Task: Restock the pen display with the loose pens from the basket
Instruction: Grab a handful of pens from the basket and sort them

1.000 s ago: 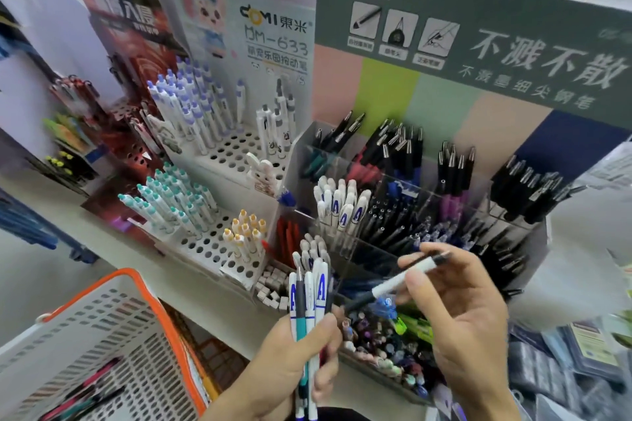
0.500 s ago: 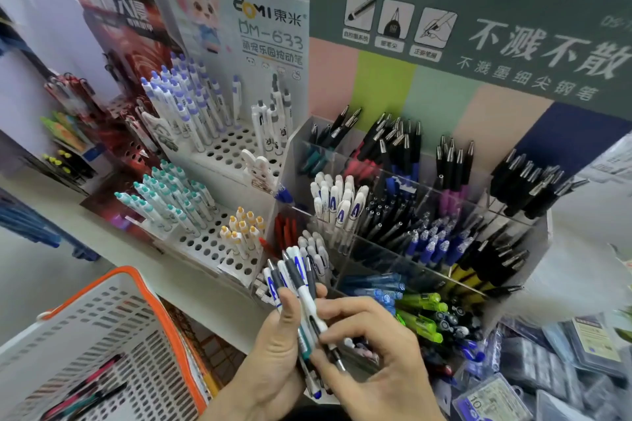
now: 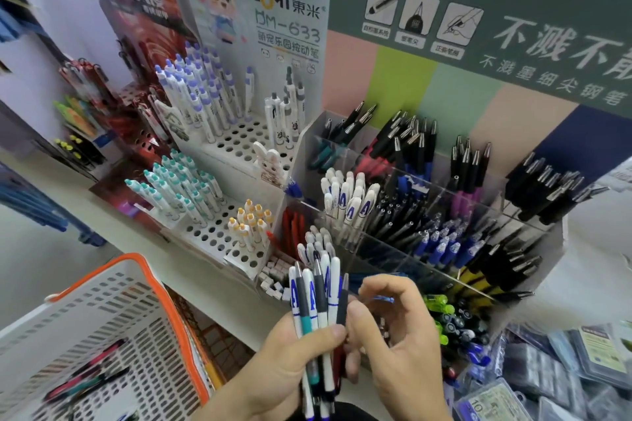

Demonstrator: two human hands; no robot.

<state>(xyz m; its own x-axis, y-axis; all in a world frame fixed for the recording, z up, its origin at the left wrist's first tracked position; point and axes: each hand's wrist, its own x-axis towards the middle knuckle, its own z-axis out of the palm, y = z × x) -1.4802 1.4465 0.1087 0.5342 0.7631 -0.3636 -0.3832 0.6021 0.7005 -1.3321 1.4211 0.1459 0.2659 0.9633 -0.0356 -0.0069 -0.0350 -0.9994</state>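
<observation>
Sorting a fanned bundle of white-and-grey plastic pens (image 3: 316,297): the left hand (image 3: 290,362) grips it upright, tips visible for selection, while the right hand (image 3: 393,335) pinches one dark pen beside the clear-compartment pen display (image 3: 427,178); the white perforated orange-rimmed basket (image 3: 102,311) waits lower left.

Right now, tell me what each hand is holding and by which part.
The left hand grips a bunch of pens around their middles, tips down. The right hand pinches one dark pen in that bunch at mid-barrel.

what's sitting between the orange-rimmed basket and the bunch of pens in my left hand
Head view: only bare white shelf edge separates the basket from the pen bunch gripped by the left hand.
</observation>
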